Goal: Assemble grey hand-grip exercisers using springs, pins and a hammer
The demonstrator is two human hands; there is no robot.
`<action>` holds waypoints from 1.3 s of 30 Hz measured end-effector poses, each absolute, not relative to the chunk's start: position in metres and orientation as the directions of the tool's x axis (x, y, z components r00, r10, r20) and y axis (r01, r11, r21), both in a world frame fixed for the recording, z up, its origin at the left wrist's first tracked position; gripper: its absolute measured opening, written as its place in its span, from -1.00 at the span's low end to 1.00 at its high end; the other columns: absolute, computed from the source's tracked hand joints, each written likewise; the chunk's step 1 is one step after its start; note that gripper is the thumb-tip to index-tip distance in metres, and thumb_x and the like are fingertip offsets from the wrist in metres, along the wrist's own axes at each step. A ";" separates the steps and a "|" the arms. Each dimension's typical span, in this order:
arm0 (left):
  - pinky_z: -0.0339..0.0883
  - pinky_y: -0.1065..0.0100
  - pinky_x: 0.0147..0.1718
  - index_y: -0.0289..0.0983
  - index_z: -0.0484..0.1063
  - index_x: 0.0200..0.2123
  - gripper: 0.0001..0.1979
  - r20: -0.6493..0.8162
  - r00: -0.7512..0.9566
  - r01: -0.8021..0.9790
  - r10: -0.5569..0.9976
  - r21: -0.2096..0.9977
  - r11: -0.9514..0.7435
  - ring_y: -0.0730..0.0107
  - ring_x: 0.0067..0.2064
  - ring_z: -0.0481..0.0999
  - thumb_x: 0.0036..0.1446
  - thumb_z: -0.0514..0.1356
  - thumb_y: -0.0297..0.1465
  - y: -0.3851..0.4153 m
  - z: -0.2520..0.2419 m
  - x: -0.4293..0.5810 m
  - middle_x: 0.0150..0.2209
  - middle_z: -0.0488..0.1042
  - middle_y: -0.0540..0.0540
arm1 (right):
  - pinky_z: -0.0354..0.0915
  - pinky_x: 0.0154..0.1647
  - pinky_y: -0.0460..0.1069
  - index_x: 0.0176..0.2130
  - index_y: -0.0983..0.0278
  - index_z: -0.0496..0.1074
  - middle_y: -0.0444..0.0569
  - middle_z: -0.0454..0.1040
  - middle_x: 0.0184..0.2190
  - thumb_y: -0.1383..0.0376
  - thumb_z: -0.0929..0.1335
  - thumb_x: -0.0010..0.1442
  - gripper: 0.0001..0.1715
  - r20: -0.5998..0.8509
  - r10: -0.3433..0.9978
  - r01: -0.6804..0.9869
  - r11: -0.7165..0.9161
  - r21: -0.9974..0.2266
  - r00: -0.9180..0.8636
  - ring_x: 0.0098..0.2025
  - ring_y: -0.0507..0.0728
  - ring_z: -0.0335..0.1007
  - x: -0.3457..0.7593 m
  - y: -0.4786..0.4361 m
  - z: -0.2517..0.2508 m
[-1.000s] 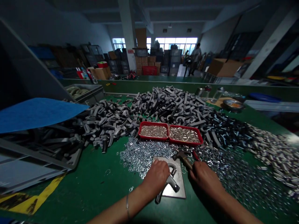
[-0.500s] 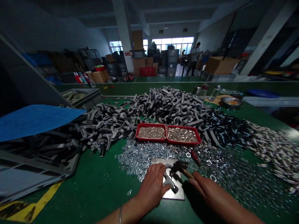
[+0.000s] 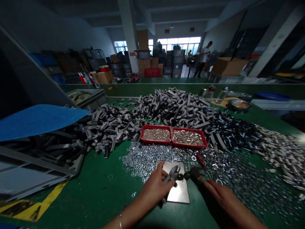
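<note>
My left hand [image 3: 156, 186] is closed on a grey curved metal part [image 3: 171, 175] with a dark end, held tilted over a flat steel plate [image 3: 181, 192]. The fingers hide much of the part. My right hand [image 3: 220, 194] grips a hammer [image 3: 196, 174] by its wooden handle. Its dark head is beside the plate's right edge, close to the part's dark end. Loose metal rings [image 3: 140, 162] lie around the plate's far side, and a red-handled tool [image 3: 201, 161] rests among those on the right.
Two red trays [image 3: 156, 142] of small metal pins stand behind the rings. A heap of grey curved parts [image 3: 176, 105] rises beyond them. Short metal cylinders [image 3: 283, 152] are piled at right. A grey crate [image 3: 35, 173] stands at left. A person [image 3: 203, 57] stands far back.
My left hand has lifted and turned the grey part, which lay on the plate before. The hammer has shifted right, off the part and beyond the plate's edge.
</note>
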State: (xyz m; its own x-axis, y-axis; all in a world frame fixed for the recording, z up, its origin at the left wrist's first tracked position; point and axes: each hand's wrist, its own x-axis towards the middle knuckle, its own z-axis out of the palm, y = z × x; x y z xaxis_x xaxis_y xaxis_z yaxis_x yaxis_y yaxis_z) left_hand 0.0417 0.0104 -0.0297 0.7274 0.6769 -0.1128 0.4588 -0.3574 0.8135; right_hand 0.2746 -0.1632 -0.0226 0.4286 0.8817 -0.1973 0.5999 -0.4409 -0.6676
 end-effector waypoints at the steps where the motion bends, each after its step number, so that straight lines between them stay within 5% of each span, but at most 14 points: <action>1: 0.45 0.09 -0.06 -0.28 0.09 0.27 -0.34 -0.133 0.713 0.456 0.689 0.834 -0.311 0.09 -0.07 0.53 0.15 0.21 -0.29 0.016 -0.028 0.042 -0.06 0.50 -0.27 | 0.37 -0.33 0.01 -0.31 0.16 0.45 -0.01 0.56 -0.38 -0.02 0.13 0.36 -0.51 -0.150 0.887 0.687 -0.437 -0.581 0.438 -0.35 0.19 0.51 0.284 -0.160 -0.023; 5: 0.19 -0.05 0.18 -0.25 0.25 0.15 -0.54 0.086 0.692 0.464 0.717 0.708 -0.533 0.02 0.18 0.31 0.17 0.18 -0.38 0.031 -0.029 0.031 0.13 0.36 -0.27 | 0.33 -0.27 0.07 -0.30 0.22 0.37 0.14 0.52 -0.25 0.09 0.18 0.34 -0.66 0.000 0.867 0.837 -0.482 -0.261 0.499 -0.22 0.27 0.49 0.313 -0.126 -0.032; 8: 0.20 0.01 0.15 -0.23 0.37 -0.01 -0.73 0.080 0.758 0.455 0.647 0.645 -0.613 0.10 0.10 0.33 0.20 0.16 -0.44 0.032 -0.031 0.018 0.00 0.42 -0.17 | 0.28 -0.38 0.06 -0.35 0.23 0.33 0.20 0.52 -0.27 0.14 0.25 0.28 -0.76 -0.006 0.856 0.836 -0.507 -0.208 0.517 -0.25 0.34 0.50 0.323 -0.103 -0.042; 11: 0.22 0.07 0.12 -0.23 0.37 -0.02 -0.68 0.049 0.769 0.454 0.637 0.659 -0.599 0.12 0.08 0.31 0.14 0.25 -0.44 0.028 -0.033 0.013 0.00 0.40 -0.15 | 0.24 -0.46 0.06 -0.32 0.23 0.31 0.16 0.53 -0.38 0.14 0.22 0.30 -0.75 -0.017 0.852 0.834 -0.516 -0.195 0.524 -0.36 0.34 0.51 0.331 -0.097 -0.039; 13: 0.20 0.09 0.12 -0.22 0.35 -0.01 -0.64 0.040 0.770 0.449 0.637 0.676 -0.584 0.14 0.08 0.29 0.11 0.28 -0.45 0.025 -0.034 0.015 0.02 0.38 -0.14 | 0.29 -0.42 0.09 -0.24 0.24 0.29 0.14 0.53 -0.40 0.11 0.20 0.31 -0.74 0.014 0.847 0.822 -0.512 -0.248 0.532 -0.38 0.33 0.51 0.334 -0.100 -0.025; 15: 0.19 0.13 0.13 -0.21 0.35 0.00 -0.63 0.028 0.783 0.428 0.621 0.700 -0.571 0.15 0.09 0.28 0.11 0.29 -0.45 0.022 -0.035 0.020 0.02 0.37 -0.13 | 0.35 -0.33 0.11 -0.18 0.23 0.28 0.11 0.54 -0.35 0.04 0.25 0.28 -0.69 0.055 0.841 0.759 -0.455 -0.465 0.538 -0.33 0.31 0.52 0.326 -0.102 -0.007; 18: 0.16 0.14 0.14 -0.19 0.35 0.01 -0.61 0.014 0.790 0.413 0.613 0.726 -0.549 0.15 0.10 0.26 0.11 0.31 -0.42 0.017 -0.036 0.027 0.03 0.36 -0.12 | 0.43 -0.25 0.10 -0.15 0.19 0.30 0.00 0.57 -0.35 -0.04 0.32 0.24 -0.62 -0.024 0.837 0.359 -0.261 -0.896 0.547 -0.32 0.26 0.55 0.284 -0.095 0.011; 20: 0.15 0.14 0.14 -0.19 0.35 0.01 -0.61 -0.001 0.778 0.430 0.628 0.729 -0.532 0.13 0.10 0.25 0.11 0.31 -0.41 0.015 -0.036 0.029 0.03 0.36 -0.11 | 0.47 -0.25 0.10 -0.13 0.18 0.30 -0.02 0.59 -0.33 -0.04 0.30 0.28 -0.63 -0.094 0.843 0.080 -0.160 -0.984 0.529 -0.33 0.22 0.58 0.246 -0.085 0.008; 32: 0.14 0.15 0.09 -0.23 0.34 -0.02 -0.60 -0.032 0.781 0.442 0.623 0.733 -0.517 0.14 0.05 0.28 0.09 0.34 -0.39 0.022 -0.044 0.030 -0.01 0.40 -0.11 | 0.48 -0.37 0.06 -0.15 0.16 0.27 -0.03 0.62 -0.35 -0.02 0.28 0.32 -0.68 -0.072 0.855 0.081 -0.132 -0.988 0.514 -0.40 0.20 0.57 0.196 -0.061 -0.044; 39: 0.13 0.15 0.11 -0.23 0.33 0.01 -0.59 -0.037 0.788 0.438 0.614 0.735 -0.518 0.14 0.06 0.27 0.11 0.32 -0.38 0.022 -0.043 0.029 -0.01 0.39 -0.12 | 0.40 -0.27 0.08 -0.20 0.21 0.37 0.05 0.57 -0.38 0.03 0.27 0.29 -0.69 0.083 0.891 0.532 -0.190 -0.825 0.446 -0.32 0.27 0.55 0.192 -0.064 -0.037</action>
